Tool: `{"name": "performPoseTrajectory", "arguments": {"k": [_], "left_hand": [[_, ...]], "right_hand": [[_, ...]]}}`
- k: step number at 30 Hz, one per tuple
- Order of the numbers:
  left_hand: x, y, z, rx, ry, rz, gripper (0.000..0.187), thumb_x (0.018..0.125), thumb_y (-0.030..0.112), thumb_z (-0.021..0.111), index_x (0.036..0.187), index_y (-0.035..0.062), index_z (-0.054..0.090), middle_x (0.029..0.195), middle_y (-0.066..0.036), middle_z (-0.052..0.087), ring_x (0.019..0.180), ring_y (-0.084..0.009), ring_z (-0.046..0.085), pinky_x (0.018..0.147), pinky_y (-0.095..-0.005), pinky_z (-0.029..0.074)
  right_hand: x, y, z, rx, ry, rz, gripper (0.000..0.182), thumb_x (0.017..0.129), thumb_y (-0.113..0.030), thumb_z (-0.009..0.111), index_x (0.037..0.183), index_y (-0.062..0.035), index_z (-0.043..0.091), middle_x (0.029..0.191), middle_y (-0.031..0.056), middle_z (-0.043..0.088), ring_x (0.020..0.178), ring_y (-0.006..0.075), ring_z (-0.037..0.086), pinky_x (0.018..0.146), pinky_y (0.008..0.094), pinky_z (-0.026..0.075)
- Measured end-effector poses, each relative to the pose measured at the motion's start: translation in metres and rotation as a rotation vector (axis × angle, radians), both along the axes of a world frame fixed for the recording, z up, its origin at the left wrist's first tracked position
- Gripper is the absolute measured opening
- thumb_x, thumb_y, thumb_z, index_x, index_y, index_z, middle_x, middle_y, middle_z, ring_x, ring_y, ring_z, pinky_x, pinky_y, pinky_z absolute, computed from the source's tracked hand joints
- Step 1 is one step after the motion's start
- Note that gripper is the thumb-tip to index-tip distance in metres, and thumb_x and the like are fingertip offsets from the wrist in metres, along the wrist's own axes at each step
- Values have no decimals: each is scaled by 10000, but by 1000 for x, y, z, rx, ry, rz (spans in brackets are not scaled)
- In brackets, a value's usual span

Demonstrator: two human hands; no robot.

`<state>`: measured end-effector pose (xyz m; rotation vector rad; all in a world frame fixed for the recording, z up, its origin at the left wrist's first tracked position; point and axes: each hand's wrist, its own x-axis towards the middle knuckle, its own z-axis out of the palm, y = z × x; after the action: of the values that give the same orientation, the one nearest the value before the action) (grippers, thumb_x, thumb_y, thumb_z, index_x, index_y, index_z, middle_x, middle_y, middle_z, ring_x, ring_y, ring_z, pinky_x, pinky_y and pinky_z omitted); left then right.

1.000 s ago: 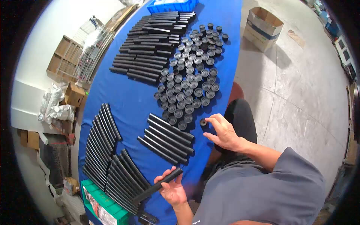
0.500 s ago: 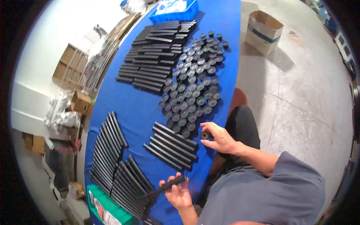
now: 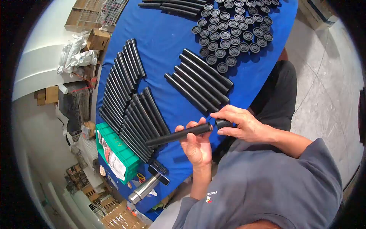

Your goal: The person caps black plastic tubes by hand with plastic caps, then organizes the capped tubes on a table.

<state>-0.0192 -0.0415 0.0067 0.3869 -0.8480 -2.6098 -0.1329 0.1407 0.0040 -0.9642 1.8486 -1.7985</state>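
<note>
A black tube (image 3: 175, 136) lies across the fingers of my left hand (image 3: 197, 149), its near end pointing at my right hand. Between the thumb and fingers of my right hand (image 3: 244, 124) is a black round cap (image 3: 222, 123), close to the tube's end; whether the two touch I cannot tell. Just beyond my hands lies a small group of black tubes (image 3: 200, 82) on the blue table (image 3: 152, 63). Many round black caps (image 3: 230, 61) stand farther back.
More black tubes (image 3: 122, 84) lie fanned out at the left, beside a green crate (image 3: 131, 158) with papers. A metal cylinder with a black bar (image 3: 143, 189) is at the table's near edge. A cardboard box (image 3: 316, 13) stands on the floor at the upper right.
The view has swung downward and toward the left. My hands have come together, bringing the tube's end close to the cap. One tube fewer or more in the small group I cannot tell.
</note>
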Motion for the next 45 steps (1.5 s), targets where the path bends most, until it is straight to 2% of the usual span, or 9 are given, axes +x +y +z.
{"name": "performPoseTrajectory", "arguments": {"k": [6, 9, 12, 18, 21, 24, 36, 42, 45], "left_hand": [[7, 9, -8, -93, -49, 35, 423, 947, 38, 720, 1318, 180, 574, 1300, -184, 668, 1264, -427, 626, 1046, -583, 567], [11, 17, -6, -70, -79, 53, 392, 956, 49, 714, 1295, 173, 562, 1307, -204, 663, 1267, -432, 623, 1046, -583, 565], [12, 27, 1, -54, -135, 63, 388, 967, 68, 709, 1297, 173, 533, 1299, -226, 665, 1258, -443, 627, 1042, -579, 568], [23, 36, -5, -107, -180, 69, 405, 986, 84, 692, 1323, 184, 492, 1273, -228, 679, 1203, -437, 660, 1016, -567, 586], [21, 42, -4, -105, -173, 94, 400, 992, 80, 685, 1325, 184, 490, 1266, -221, 684, 1174, -397, 681, 991, -537, 604], [20, 43, 0, 61, -202, 109, 404, 975, 54, 708, 1265, 169, 450, 1227, -225, 693, 1192, -399, 669, 999, -508, 605], [20, 47, -3, -51, -270, 152, 384, 1001, 110, 684, 1324, 171, 485, 1234, -212, 694, 1109, -320, 703, 952, -462, 613], [18, 49, -6, -56, -287, 183, 374, 1008, 102, 672, 1325, 167, 486, 1242, -217, 687, 1107, -316, 703, 914, -426, 635], [17, 47, -8, -52, -303, 191, 362, 1012, 97, 664, 1322, 160, 488, 1240, -224, 685, 1097, -318, 707, 908, -427, 641]], "right_hand": [[8, -3, 3, 76, -181, 25, 491, 887, -158, 806, 1316, -17, 613, 1137, 113, 655, 1009, 274, 639, 859, 386, 516], [11, 0, 1, -12, -312, 26, 485, 870, -122, 814, 1301, -15, 618, 1137, 121, 671, 1024, 278, 649, 872, 389, 522], [11, 4, -7, -63, -102, -2, 466, 865, -88, 806, 1284, -3, 619, 1158, 136, 685, 1056, 295, 666, 897, 396, 531], [11, 11, -2, -27, 23, 52, 422, 874, -43, 769, 1263, 29, 623, 1180, 158, 693, 1078, 315, 682, 901, 409, 547], [14, 10, -4, -54, -28, 41, 415, 867, -36, 773, 1250, 34, 628, 1175, 160, 694, 1065, 313, 686, 891, 402, 553], [14, 10, 0, -39, -102, 62, 392, 903, -74, 756, 1265, 8, 631, 1150, 154, 680, 1058, 326, 668, 914, 412, 535], [16, 3, -2, -14, -63, 39, 363, 917, -96, 747, 1242, 16, 630, 1091, 165, 666, 1024, 332, 667, 897, 415, 533], [15, -1, -9, -24, -29, 15, 379, 868, -17, 769, 1224, 39, 651, 1107, 149, 695, 1016, 291, 692, 863, 375, 550], [14, 0, -7, 30, -104, 65, 361, 924, -118, 744, 1242, 13, 631, 1074, 166, 661, 1011, 334, 661, 886, 412, 530]]}}
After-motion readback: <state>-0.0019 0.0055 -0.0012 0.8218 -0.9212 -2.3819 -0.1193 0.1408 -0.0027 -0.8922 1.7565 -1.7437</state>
